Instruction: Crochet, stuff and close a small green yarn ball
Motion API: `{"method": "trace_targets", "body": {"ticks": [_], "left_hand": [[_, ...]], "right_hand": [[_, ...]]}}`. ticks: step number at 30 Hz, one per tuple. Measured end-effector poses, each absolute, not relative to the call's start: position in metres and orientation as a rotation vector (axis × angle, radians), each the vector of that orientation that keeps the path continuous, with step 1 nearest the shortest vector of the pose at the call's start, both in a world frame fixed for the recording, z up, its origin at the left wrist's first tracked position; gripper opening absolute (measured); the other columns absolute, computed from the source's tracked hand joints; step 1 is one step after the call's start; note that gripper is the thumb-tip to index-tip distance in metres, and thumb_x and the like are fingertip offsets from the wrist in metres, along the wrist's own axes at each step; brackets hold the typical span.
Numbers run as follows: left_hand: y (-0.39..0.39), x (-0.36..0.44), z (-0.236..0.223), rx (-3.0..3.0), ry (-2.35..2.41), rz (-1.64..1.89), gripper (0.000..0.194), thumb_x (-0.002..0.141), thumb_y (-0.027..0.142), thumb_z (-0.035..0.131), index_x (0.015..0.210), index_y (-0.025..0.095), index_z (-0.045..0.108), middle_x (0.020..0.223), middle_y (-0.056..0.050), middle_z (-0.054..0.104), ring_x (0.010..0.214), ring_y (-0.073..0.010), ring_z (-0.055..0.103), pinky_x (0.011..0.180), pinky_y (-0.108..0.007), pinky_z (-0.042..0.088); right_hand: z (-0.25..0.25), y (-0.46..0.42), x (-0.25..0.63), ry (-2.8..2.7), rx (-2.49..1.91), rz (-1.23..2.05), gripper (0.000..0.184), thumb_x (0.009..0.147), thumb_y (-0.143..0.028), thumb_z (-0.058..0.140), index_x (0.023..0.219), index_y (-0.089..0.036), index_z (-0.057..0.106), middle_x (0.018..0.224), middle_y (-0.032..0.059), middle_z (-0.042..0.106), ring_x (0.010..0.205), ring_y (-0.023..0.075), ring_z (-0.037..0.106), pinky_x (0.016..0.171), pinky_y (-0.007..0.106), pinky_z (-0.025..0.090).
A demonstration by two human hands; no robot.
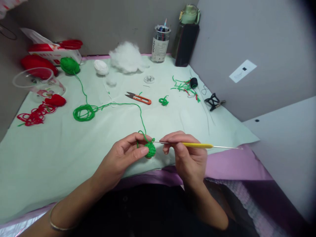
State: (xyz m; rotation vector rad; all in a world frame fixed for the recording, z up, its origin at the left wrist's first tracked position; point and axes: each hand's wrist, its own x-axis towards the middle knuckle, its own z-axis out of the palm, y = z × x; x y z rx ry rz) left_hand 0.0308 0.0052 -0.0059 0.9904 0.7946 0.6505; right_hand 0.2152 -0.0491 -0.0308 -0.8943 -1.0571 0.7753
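My left hand (pixel 125 153) pinches a small green crocheted piece (pixel 150 150) between thumb and fingers, just above the table's near edge. Held like a pen in my right hand (pixel 189 153) is a crochet hook (pixel 197 145) with a yellow handle and a metal tip at each end. Its left tip meets the top of the green piece, where a small loop shows; whether it sits inside a stitch I cannot tell. Green yarn (pixel 142 118) runs from the piece over my left fingers, back to a loose coil (pixel 84 113) and on to a green ball (pixel 70 65).
Orange thread snips (pixel 138 97) lie mid-table, near a small green crocheted bit (pixel 163 100). White stuffing (pixel 127 57), a white yarn ball (pixel 101 67) and a pen cup (pixel 161 44) stand behind. Red yarn (pixel 37 113) and a plastic cup (pixel 46 84) are left; yarn scraps (pixel 184 85) lie right.
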Motion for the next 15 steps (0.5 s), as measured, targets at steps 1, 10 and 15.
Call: {"method": "trace_targets", "body": {"ticks": [1,10,15], "left_hand": [[0.0051,0.0309,-0.006,0.992,0.791,0.652,0.014,0.09,0.033,0.079,0.102,0.027,0.077,0.102,0.0,0.068,0.089,-0.015,0.06,0.084,-0.027,0.049],[0.0054,0.0314,-0.0096,1.032,0.783,0.667,0.013,0.092,0.032,0.077,0.103,0.027,0.077,0.102,0.0,0.069,0.09,-0.0149,0.059,0.083,-0.026,0.049],[0.0058,0.0334,-0.0068,1.039,0.766,0.667,0.013,0.088,0.028,0.081,0.1,0.027,0.077,0.105,0.0,0.071,0.097,-0.016,0.063,0.086,-0.026,0.052]], "right_hand": [[-0.0312,-0.0491,0.2153,-1.063,-0.896,0.778,0.016,0.101,-0.026,0.064,0.104,-0.028,0.079,0.096,0.0037,0.076,0.072,0.0155,0.067,0.062,0.031,0.056],[-0.0313,-0.049,0.2162,-1.091,-0.932,0.725,0.016,0.101,-0.024,0.064,0.104,-0.029,0.08,0.095,0.0034,0.076,0.071,0.0158,0.067,0.061,0.031,0.056],[-0.0315,-0.0511,0.2147,-1.149,-0.947,0.696,0.018,0.102,-0.025,0.063,0.106,-0.029,0.08,0.098,0.0041,0.076,0.075,0.0165,0.067,0.065,0.032,0.057]]}}
